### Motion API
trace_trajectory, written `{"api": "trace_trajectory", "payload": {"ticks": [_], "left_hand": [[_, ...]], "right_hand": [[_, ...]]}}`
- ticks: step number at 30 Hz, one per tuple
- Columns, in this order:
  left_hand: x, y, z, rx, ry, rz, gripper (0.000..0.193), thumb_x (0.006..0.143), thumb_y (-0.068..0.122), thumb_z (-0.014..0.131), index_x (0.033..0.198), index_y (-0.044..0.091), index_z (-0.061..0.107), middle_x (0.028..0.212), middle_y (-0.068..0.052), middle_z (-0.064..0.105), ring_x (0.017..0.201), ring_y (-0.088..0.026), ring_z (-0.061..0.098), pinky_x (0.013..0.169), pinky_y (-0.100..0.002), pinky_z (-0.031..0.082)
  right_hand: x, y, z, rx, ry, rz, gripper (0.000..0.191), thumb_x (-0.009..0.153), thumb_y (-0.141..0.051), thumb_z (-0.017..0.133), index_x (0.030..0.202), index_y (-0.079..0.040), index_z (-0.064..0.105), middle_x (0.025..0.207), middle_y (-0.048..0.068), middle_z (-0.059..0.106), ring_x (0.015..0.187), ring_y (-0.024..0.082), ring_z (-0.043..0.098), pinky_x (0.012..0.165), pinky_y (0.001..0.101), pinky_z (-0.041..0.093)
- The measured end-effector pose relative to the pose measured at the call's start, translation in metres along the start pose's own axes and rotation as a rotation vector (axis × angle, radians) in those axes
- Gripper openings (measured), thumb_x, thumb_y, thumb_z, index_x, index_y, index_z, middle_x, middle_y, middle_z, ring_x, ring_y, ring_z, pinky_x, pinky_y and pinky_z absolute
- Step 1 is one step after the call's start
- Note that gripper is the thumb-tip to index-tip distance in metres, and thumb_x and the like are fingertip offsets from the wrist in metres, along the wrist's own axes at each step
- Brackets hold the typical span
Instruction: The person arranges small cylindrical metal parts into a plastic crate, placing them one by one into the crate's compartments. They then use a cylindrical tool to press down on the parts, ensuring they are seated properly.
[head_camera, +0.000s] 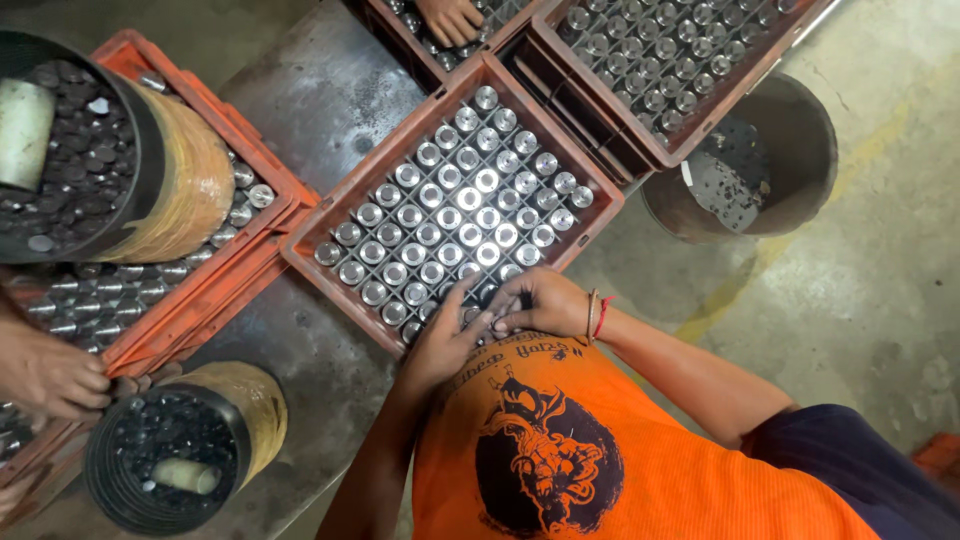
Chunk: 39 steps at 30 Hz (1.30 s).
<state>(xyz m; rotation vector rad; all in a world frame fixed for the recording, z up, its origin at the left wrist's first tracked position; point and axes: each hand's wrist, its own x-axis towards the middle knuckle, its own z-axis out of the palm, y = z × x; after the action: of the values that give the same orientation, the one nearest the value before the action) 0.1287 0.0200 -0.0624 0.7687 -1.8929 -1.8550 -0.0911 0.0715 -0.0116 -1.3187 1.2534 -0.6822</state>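
I see the middle orange crate (352, 185) sitting on a worn grey table (320, 90), packed with rows of upright shiny metal cylinders (470, 200), their round tops catching the light. At the crate's near corner both of my hands meet: the left hand (447, 340) has its fingers curled down among the cylinders there, and the right hand (540, 300), with thread bands on the wrist, is curled beside it, fingertips touching the same few pieces; whether either one actually grips a cylinder I cannot tell, since the fingers cover them. Below the hands is my orange shirt (600, 460) with a dark print. Beyond the crate, a second orange crate (790, 40) holds the same kind of cylinders, and another person's hand (450, 18) rests in a third crate at the top edge. To the left, a long orange crate (190, 320) carries more cylinders lying on their sides, with a dark round bucket (150, 160) of small dark metal discs set on it. A second dark bucket (240, 440) stands near it with dark pieces and one pale cylinder inside. Another person's hand (50, 375) grips that crate's rim. On the floor to the right stands a rusty drum (810, 130).
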Motion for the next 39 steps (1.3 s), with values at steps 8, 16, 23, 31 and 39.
{"api": "trace_trajectory", "payload": {"ticks": [8,16,23,31,39], "left_hand": [[-0.002,-0.030,0.000,-0.481,-0.173,-0.391,0.030,0.101,0.014,0.042,0.124,-0.001,0.056,0.105,-0.011,0.072,0.096,-0.018,0.067,0.085,-0.032,0.054],[0.001,-0.016,-0.005,-0.307,-0.154,-0.370,0.020,0.106,0.013,0.036,0.122,0.003,0.043,0.107,-0.013,0.076,0.096,-0.019,0.066,0.088,-0.031,0.053],[-0.002,-0.032,0.003,-0.323,-0.110,-0.400,0.020,0.106,0.009,0.044,0.113,-0.001,0.060,0.104,-0.014,0.074,0.087,-0.017,0.065,0.078,-0.030,0.054],[-0.001,-0.037,0.002,-0.467,-0.044,-0.414,0.045,0.101,0.003,0.038,0.146,0.003,0.036,0.107,-0.012,0.075,0.087,-0.013,0.062,0.078,-0.026,0.051],[0.005,-0.016,0.011,-0.313,-0.027,-0.311,0.068,0.105,0.009,0.041,0.163,0.012,0.005,0.107,-0.017,0.073,0.085,-0.015,0.063,0.083,-0.027,0.051]], "right_hand": [[-0.010,0.030,-0.068,-0.952,0.809,-0.174,0.014,0.084,-0.016,0.080,0.092,-0.006,0.074,0.095,0.014,0.071,0.086,0.034,0.068,0.075,0.0414,0.056],[-0.011,0.072,-0.082,-1.016,0.656,-0.107,0.012,0.087,-0.019,0.077,0.094,-0.009,0.075,0.092,0.011,0.068,0.094,0.032,0.066,0.082,0.0420,0.054],[-0.012,0.055,-0.066,-1.097,0.712,-0.160,0.012,0.082,-0.018,0.074,0.089,-0.008,0.075,0.090,0.010,0.065,0.099,0.034,0.061,0.087,0.0428,0.052],[-0.021,0.019,-0.047,-1.193,0.556,0.036,0.021,0.092,-0.028,0.069,0.094,-0.007,0.074,0.107,0.011,0.062,0.105,0.033,0.056,0.082,0.0497,0.044],[-0.022,-0.015,-0.017,-0.577,0.358,-0.262,0.038,0.090,-0.025,0.073,0.124,-0.007,0.071,0.108,0.013,0.069,0.102,0.033,0.064,0.090,0.0453,0.051]]}}
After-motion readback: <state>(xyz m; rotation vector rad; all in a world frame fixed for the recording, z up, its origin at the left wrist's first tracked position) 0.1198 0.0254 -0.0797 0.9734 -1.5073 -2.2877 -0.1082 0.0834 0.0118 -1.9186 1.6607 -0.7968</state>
